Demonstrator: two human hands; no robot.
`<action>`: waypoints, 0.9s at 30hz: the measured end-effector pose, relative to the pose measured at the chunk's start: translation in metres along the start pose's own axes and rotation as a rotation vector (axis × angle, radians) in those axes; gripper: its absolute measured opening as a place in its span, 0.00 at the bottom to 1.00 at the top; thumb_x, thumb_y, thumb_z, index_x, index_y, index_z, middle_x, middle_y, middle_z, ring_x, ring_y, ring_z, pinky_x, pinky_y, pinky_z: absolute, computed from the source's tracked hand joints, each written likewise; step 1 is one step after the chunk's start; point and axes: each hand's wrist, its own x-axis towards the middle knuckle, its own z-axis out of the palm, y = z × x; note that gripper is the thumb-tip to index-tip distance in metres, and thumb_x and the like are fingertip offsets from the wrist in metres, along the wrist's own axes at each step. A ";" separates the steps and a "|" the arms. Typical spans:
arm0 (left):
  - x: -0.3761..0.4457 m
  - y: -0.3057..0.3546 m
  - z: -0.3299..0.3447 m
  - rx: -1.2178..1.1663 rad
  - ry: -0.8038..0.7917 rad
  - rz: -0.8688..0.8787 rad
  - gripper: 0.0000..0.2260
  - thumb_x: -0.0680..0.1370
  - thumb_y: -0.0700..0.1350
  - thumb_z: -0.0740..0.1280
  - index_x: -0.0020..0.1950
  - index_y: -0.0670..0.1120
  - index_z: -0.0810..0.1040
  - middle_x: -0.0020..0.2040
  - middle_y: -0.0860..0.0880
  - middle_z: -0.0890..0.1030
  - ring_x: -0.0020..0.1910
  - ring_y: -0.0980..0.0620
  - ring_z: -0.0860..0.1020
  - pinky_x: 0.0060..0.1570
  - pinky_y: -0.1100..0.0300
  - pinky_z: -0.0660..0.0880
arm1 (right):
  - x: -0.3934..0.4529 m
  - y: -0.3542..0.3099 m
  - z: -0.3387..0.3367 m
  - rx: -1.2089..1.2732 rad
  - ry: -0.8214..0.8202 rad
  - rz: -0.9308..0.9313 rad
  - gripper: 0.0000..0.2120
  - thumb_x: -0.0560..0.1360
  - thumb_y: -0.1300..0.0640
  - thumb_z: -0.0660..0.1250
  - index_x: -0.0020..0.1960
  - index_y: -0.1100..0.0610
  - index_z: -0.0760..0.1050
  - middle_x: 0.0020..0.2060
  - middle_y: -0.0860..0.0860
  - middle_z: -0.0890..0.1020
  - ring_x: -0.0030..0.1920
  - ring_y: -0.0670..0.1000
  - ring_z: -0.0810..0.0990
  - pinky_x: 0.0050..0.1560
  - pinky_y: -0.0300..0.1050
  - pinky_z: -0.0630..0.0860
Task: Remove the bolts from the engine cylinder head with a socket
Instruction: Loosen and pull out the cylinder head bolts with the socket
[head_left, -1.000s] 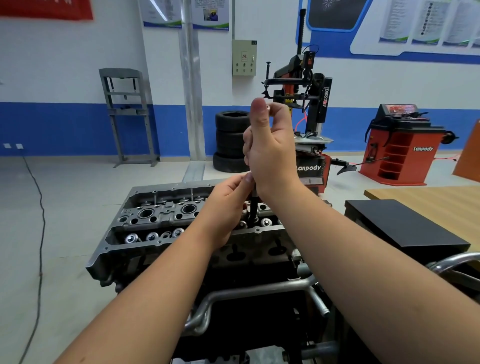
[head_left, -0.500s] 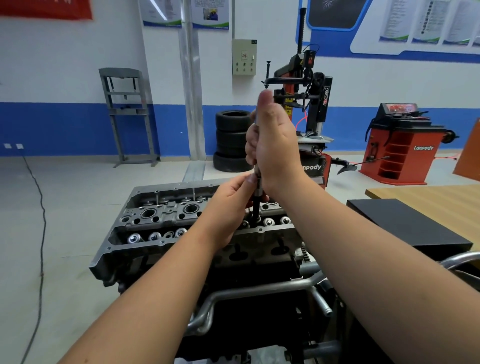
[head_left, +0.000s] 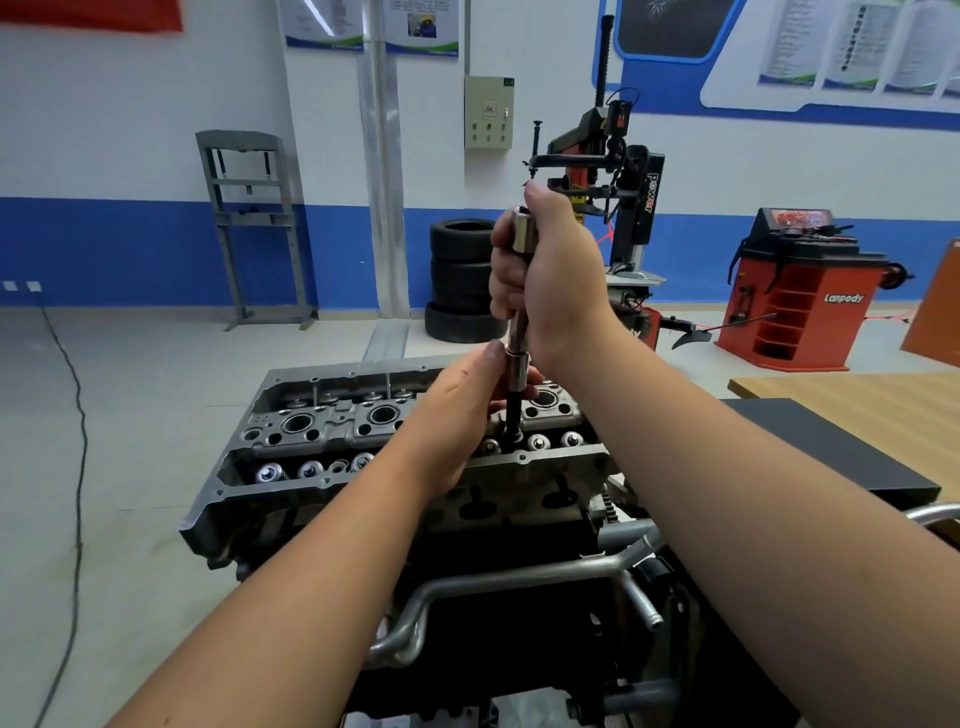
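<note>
The grey engine cylinder head (head_left: 322, 431) sits on a dark engine stand in front of me. A long chrome socket extension (head_left: 518, 332) stands upright over its right half. The socket's lower end holds a dark bolt (head_left: 513, 421) whose tip is at a hole in the head. My right hand (head_left: 556, 280) is wrapped around the upper part of the extension, whose open top end sticks out above my fingers. My left hand (head_left: 467, 410) pinches the socket and bolt shank low down, just above the head.
Silver coolant pipes (head_left: 509, 582) run across the front of the stand. A black board (head_left: 841, 457) lies on a wooden table (head_left: 852, 395) at the right. A tyre stack (head_left: 460, 280), a tyre changer (head_left: 618, 197), a red balancer (head_left: 800, 291) and a grey press frame (head_left: 254, 223) stand behind.
My right hand has slid down the extension, so its chrome top end now shows above my fingers. The bolt shank is more exposed above the head. My left hand stays low on the tool.
</note>
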 end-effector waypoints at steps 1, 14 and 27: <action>0.000 -0.001 -0.001 0.034 -0.014 -0.008 0.23 0.87 0.57 0.52 0.62 0.45 0.81 0.58 0.46 0.85 0.58 0.50 0.83 0.64 0.51 0.74 | 0.000 0.001 0.000 -0.019 -0.004 -0.017 0.22 0.83 0.44 0.58 0.36 0.55 0.70 0.23 0.47 0.65 0.24 0.48 0.60 0.27 0.42 0.59; 0.004 -0.005 -0.001 0.013 0.030 0.019 0.14 0.86 0.54 0.61 0.51 0.48 0.81 0.43 0.56 0.85 0.44 0.59 0.83 0.49 0.55 0.71 | 0.003 -0.005 -0.005 -0.011 -0.124 0.081 0.15 0.77 0.50 0.60 0.32 0.53 0.65 0.24 0.48 0.60 0.26 0.50 0.54 0.28 0.42 0.56; 0.008 -0.008 0.006 0.030 0.142 0.087 0.13 0.79 0.58 0.72 0.51 0.49 0.80 0.41 0.51 0.85 0.41 0.56 0.80 0.46 0.60 0.78 | -0.004 -0.006 0.007 -0.065 0.073 -0.012 0.15 0.79 0.59 0.58 0.33 0.55 0.68 0.23 0.48 0.67 0.23 0.47 0.62 0.29 0.44 0.60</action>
